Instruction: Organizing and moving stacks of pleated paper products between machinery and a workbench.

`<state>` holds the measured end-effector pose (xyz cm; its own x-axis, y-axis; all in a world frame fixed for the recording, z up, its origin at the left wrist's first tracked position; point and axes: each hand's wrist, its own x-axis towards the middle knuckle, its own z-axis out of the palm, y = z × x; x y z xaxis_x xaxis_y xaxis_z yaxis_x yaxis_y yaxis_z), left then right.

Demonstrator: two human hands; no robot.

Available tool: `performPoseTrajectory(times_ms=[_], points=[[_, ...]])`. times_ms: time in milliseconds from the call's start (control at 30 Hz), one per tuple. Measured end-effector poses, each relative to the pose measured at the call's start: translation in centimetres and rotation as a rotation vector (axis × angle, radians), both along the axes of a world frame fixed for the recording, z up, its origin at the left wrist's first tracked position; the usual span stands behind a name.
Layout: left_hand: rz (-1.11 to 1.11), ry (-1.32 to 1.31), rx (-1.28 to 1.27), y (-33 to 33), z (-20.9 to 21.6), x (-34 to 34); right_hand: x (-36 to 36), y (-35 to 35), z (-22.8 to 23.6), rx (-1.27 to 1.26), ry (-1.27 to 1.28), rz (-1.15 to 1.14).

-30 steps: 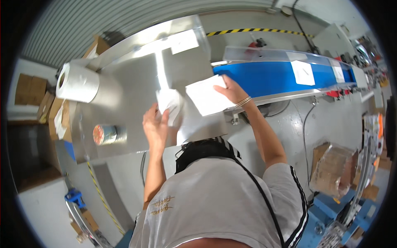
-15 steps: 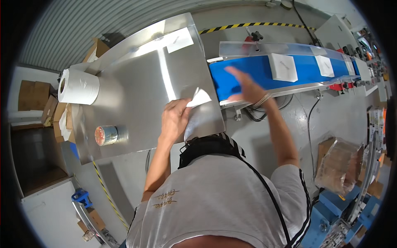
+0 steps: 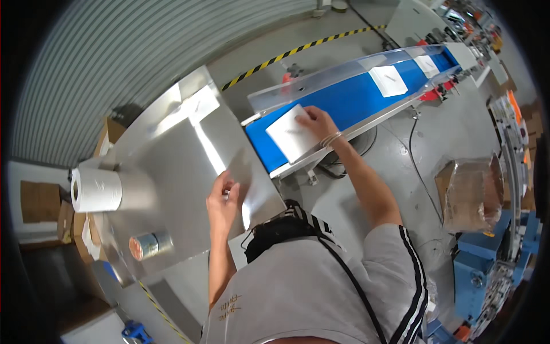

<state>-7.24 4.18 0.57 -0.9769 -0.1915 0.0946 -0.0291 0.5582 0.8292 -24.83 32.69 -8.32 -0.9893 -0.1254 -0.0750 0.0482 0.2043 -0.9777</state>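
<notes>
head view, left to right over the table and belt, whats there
White roll, small orange-ended cylinder, left grip, white packet in the right grip, second white packet on the blue belt, third white packet.

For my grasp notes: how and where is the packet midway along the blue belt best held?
Probably by its near edge, from the person's side and slightly above: the packet lies flat on the belt, with the clear guard along its far side.

No words could be read; small gold lettering [image 3: 228,305] on the light-grey short-sleeved fabric shirt [image 3: 321,286] was illegible.
</notes>
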Motion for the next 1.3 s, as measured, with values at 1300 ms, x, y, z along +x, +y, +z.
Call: performPoseTrajectory(times_ms=[1300], points=[[-0.521,0.395,-0.022,-4.1,-12.1,1.0,57.0,-13.0,-26.7,0.194,-0.936,-0.565]])
